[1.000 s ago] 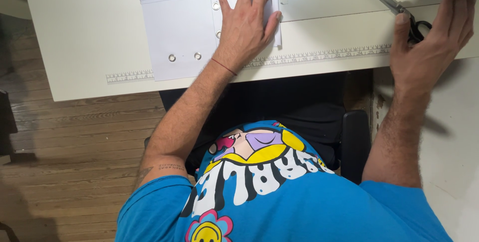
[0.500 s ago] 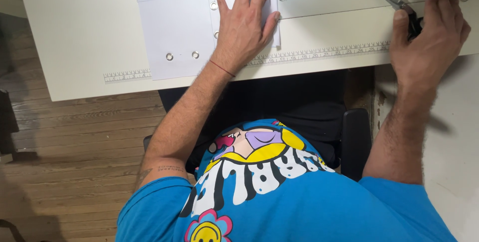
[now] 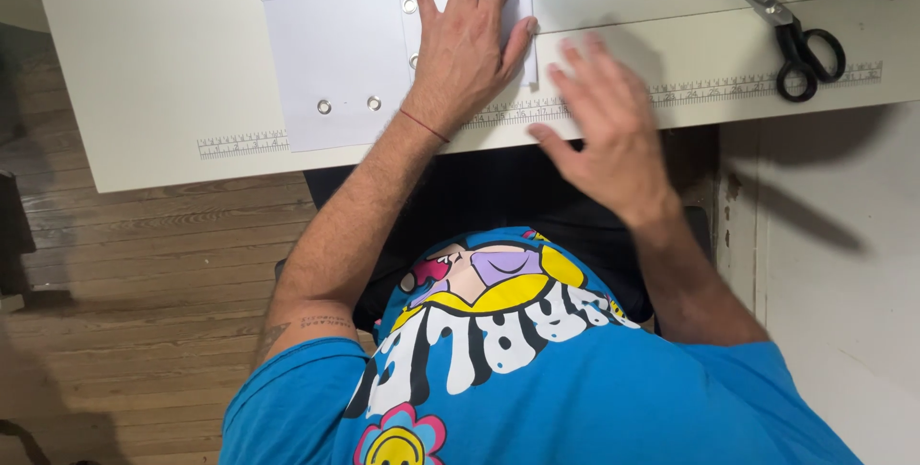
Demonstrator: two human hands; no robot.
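Two flat white sheets [image 3: 335,62] under left hand [image 3: 467,53]

L hand [image 3: 467,53] flat on white sheets [image 3: 331,62] | R hand [image 3: 606,129] open, over table edge [image 3: 144,163] | scissors [image 3: 781,24] apart

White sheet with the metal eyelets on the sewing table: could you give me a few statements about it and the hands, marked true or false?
1. The left hand lies flat on the white sheet with metal eyelets. True.
2. The right hand holds the black-handled scissors. False: the scissors lie alone on the white table, apart from the right hand, which is empty.
3. A printed ruler strip runs along the table's front edge. True.
4. The floor is grey carpet. False: it is wooden boards.
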